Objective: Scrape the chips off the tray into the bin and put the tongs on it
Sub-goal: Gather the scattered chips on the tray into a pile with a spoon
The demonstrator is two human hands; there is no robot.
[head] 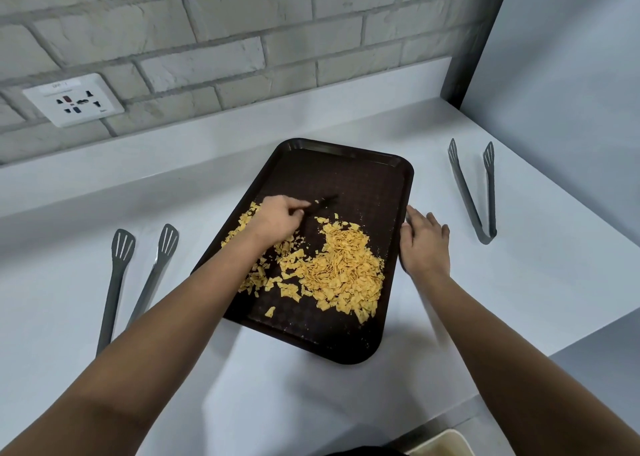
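A dark brown tray (349, 171) lies slanted on the white counter, its near corner over the front edge. Yellow broken chips (341, 272) are heaped in its middle and right. My left hand (277, 218) is over the tray's left part and grips a small dark utensil (323, 204), blurred, whose tip points to the far right. My right hand (424, 242) rests on the tray's right rim, fingers fairly straight. One pair of grey tongs (472, 192) lies right of the tray, another pair (138, 282) lies left of it.
A pale bin corner (446, 443) shows below the counter's front edge at bottom right. A brick wall with a white socket plate (74, 98) runs behind. A dark post and grey panel (561, 74) bound the counter on the right.
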